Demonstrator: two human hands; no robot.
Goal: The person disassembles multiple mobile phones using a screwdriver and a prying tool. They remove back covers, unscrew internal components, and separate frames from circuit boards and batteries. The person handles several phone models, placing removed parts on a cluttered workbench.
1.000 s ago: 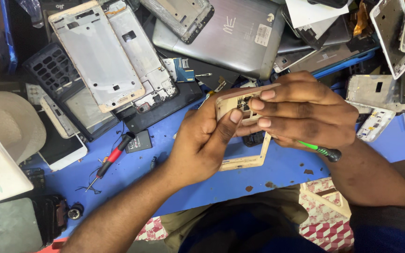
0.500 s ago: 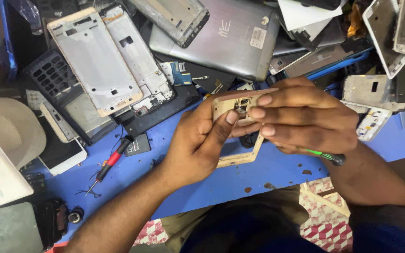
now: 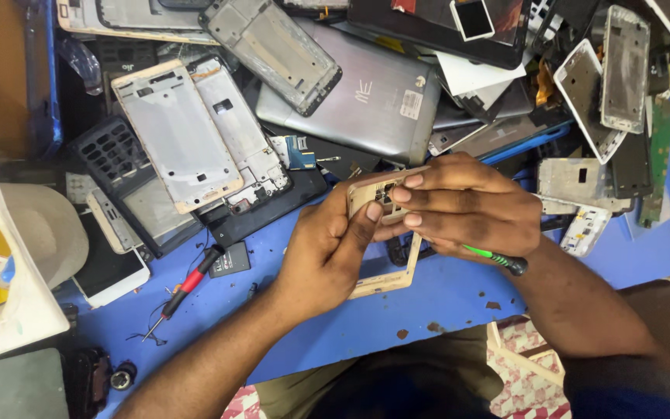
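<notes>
Here, over a cluttered blue counter (image 3: 443,310), a red-handled screwdriver (image 3: 184,285) lies idle at left. The left hand (image 3: 327,260) clamps a gold-coloured phone frame (image 3: 381,233) held just above the counter; the right hand (image 3: 467,209) pinches its top edge, a green-handled screwdriver (image 3: 498,260) tucked under the palm. A steady left grip and light fingertip pressure seem wisest. Bare grey phone frames (image 3: 606,70) crowd the right.

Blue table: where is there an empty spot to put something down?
The blue table is bare along the near edge, below the gold phone frame and both hands. A smaller bare patch lies left, between the red screwdriver and the left hand. The far side is crowded with phone frames and the grey tablet.
</notes>
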